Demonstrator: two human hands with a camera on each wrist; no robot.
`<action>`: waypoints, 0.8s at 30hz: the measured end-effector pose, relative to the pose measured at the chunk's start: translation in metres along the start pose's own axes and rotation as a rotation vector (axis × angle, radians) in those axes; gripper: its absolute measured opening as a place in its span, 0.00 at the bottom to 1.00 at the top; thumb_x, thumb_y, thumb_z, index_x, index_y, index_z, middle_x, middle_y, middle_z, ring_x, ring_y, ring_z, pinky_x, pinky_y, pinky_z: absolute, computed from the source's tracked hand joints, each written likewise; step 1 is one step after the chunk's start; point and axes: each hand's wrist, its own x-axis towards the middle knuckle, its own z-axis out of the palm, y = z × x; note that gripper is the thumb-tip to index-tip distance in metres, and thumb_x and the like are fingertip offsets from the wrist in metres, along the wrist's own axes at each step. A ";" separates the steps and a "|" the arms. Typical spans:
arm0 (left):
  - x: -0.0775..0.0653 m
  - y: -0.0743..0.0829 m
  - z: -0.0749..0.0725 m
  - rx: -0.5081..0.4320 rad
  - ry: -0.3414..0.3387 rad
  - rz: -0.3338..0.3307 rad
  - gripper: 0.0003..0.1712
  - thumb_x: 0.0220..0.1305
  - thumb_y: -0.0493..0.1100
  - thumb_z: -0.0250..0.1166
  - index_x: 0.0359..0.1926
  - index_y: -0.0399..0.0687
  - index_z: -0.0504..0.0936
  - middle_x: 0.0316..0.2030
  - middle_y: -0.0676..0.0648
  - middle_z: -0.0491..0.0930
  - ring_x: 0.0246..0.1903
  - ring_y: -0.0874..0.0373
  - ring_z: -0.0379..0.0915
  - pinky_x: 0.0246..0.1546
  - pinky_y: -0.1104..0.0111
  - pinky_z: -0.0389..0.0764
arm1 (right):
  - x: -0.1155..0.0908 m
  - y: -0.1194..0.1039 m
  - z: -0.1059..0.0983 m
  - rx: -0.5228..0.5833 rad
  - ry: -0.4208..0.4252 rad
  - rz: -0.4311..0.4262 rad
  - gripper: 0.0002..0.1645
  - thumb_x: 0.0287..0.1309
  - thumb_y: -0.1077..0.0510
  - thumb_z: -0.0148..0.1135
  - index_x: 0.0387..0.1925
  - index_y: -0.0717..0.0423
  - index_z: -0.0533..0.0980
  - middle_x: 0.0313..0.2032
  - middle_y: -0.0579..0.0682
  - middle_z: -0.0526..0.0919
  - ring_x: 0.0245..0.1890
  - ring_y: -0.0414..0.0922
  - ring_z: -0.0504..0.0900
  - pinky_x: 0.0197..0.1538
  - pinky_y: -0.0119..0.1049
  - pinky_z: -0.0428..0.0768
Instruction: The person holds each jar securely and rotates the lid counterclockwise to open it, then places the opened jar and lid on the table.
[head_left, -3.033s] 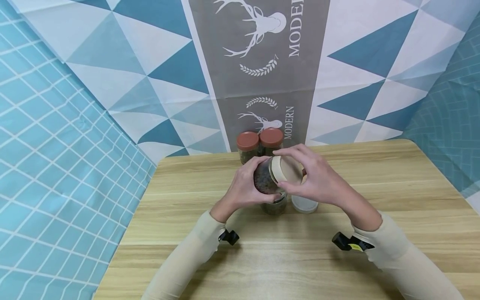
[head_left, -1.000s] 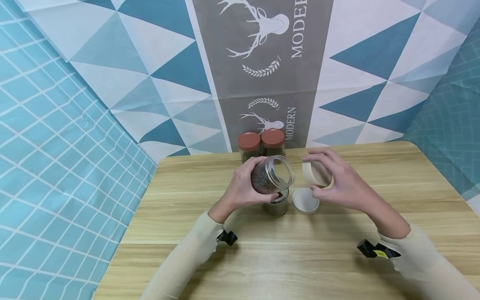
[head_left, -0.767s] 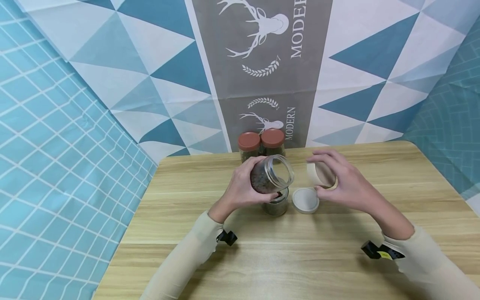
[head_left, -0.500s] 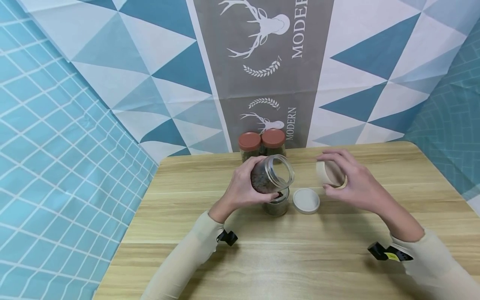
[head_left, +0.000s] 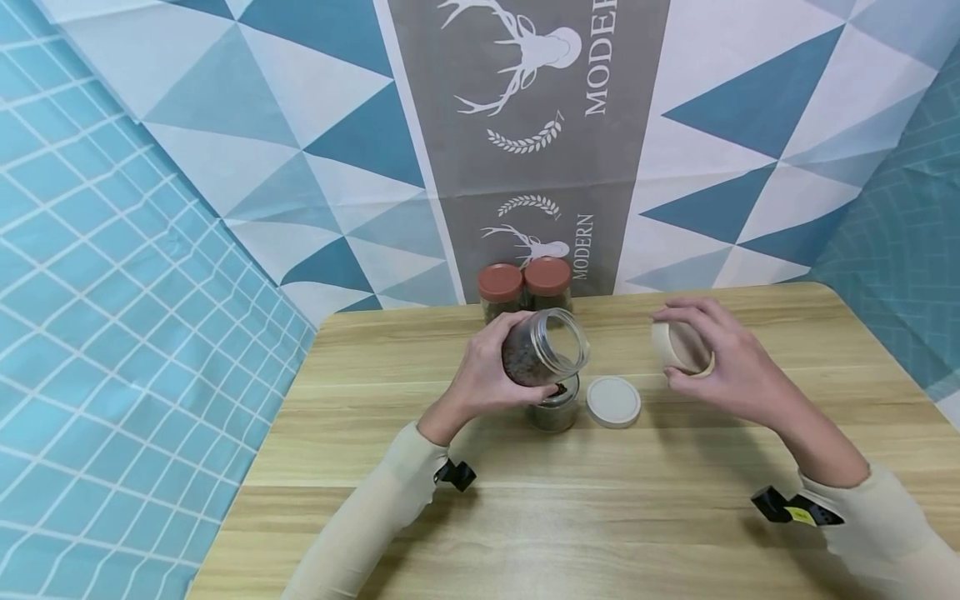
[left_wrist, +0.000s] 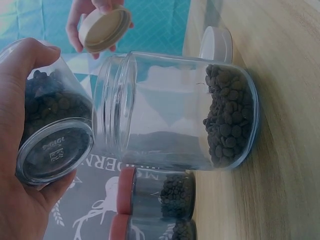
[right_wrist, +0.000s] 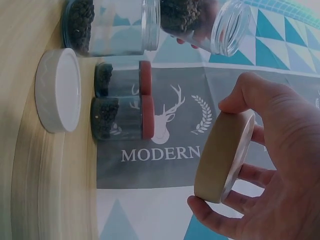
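Observation:
My left hand [head_left: 487, 367] grips a glass jar [head_left: 528, 354], tilted with its uncovered mouth to the right; dark pellets lie inside it. Directly beneath stands a second glass jar [left_wrist: 165, 110] without a lid, its bottom part filled with dark, flattened pellets. To the right, my right hand [head_left: 723, 358] pinches a cream lid [right_wrist: 225, 155] by its rim, held in the air with its hollow side towards the palm. A white lid [head_left: 613, 402] lies on the table beside the standing jar.
Two jars with red lids, a left one [head_left: 500, 287] and a right one [head_left: 547, 279], stand side by side at the back of the wooden table [head_left: 570, 517], against the patterned backdrop [head_left: 540, 158]. They hold dark pellets too.
The cream lid has come off the jar in my left hand. My right hand has carried it away to the right, while the left hand and its jar stay nearly still.

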 end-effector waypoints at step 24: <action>0.000 0.003 -0.001 -0.011 0.005 0.001 0.55 0.43 0.49 0.91 0.73 0.43 0.78 0.64 0.42 0.87 0.62 0.45 0.87 0.65 0.51 0.90 | -0.003 0.010 0.006 -0.192 -0.251 -0.057 0.43 0.39 0.64 0.82 0.63 0.42 0.86 0.70 0.56 0.83 0.67 0.62 0.79 0.41 0.47 0.81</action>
